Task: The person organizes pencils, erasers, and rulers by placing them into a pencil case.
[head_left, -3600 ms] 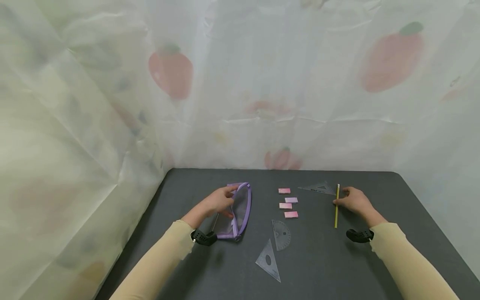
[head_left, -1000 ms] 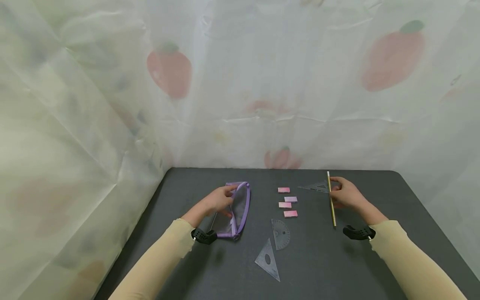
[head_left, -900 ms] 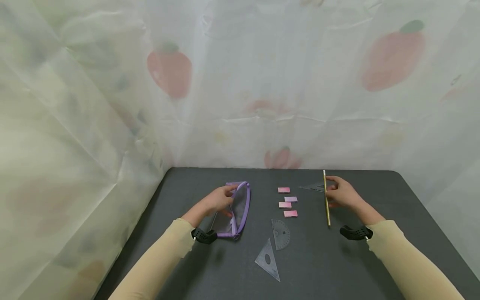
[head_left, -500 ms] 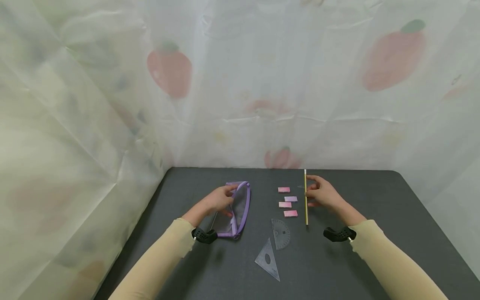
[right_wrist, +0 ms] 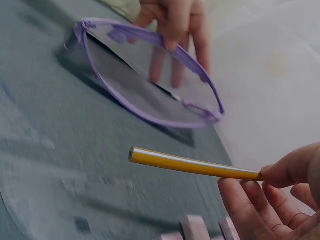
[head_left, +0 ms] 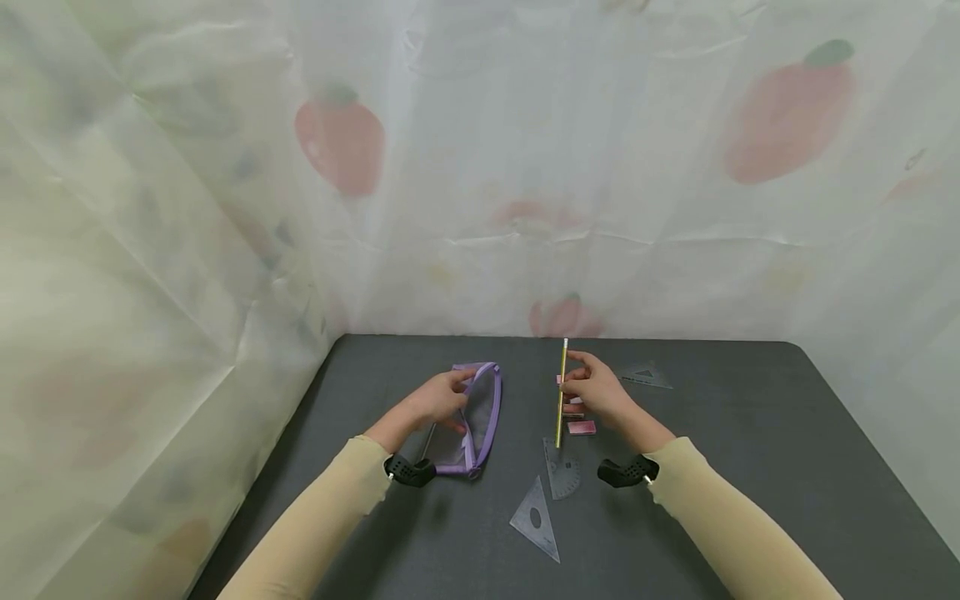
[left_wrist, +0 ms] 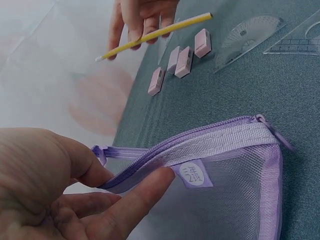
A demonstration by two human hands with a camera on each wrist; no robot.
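Left hand [head_left: 435,402] pinches the zipper edge of the purple mesh pouch [head_left: 474,421], thumb on one side and fingers [left_wrist: 145,192] curled on the other, holding the mouth open; pouch lies on the dark table [head_left: 750,450] under that hand. Right hand [head_left: 596,392] pinches a yellow pencil [head_left: 560,392] between thumb and curled fingers [right_wrist: 250,210], lifted off the table, pointing away from the person, roughly upright in the head view. Pencil sits between the two hands, nearer the right one, apart from the pouch. Pink erasers [left_wrist: 180,60] lie just under and beside the right hand, partly hidden by it in the head view. Clear protractor [head_left: 562,471] on the table just nearer the person than the right hand, its top close to the pencil's lower end. Clear triangle ruler [head_left: 536,521] nearer still, between the forearms. Second clear triangle [head_left: 645,375] on the outer side of the right hand, near it. Both sleeves cream, black wrist mounts visible.
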